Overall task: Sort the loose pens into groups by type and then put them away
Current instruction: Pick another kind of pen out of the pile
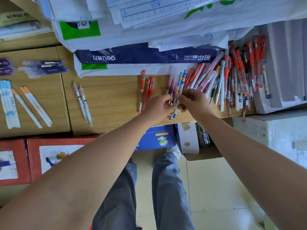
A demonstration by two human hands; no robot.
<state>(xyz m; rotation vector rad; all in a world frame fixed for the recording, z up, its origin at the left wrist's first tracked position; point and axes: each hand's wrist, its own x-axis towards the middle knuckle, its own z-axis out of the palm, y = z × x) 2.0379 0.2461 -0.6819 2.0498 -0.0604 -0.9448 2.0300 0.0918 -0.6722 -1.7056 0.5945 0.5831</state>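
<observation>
Left hand: Your left hand (157, 106) had its fingers curled, pinching two blue cartoon-printed plastic pens (180, 83) at mid-barrel.
Right hand: Your right hand (194, 100) met it from the right, fingertips closed on the same pens.
Held pens: They were over the near edge of the light wooden worktop (113, 97), just left of the loose pile of red, pink and white pens (232, 80).
Sorted groups: Three red gel pens (147, 90) lay just left of your hands. Two white click pens with pink tops (83, 103) lay further left. Orange-capped white pens (31, 105) and light-blue-capped white pens (8, 105) lay at the left end.
</observation>
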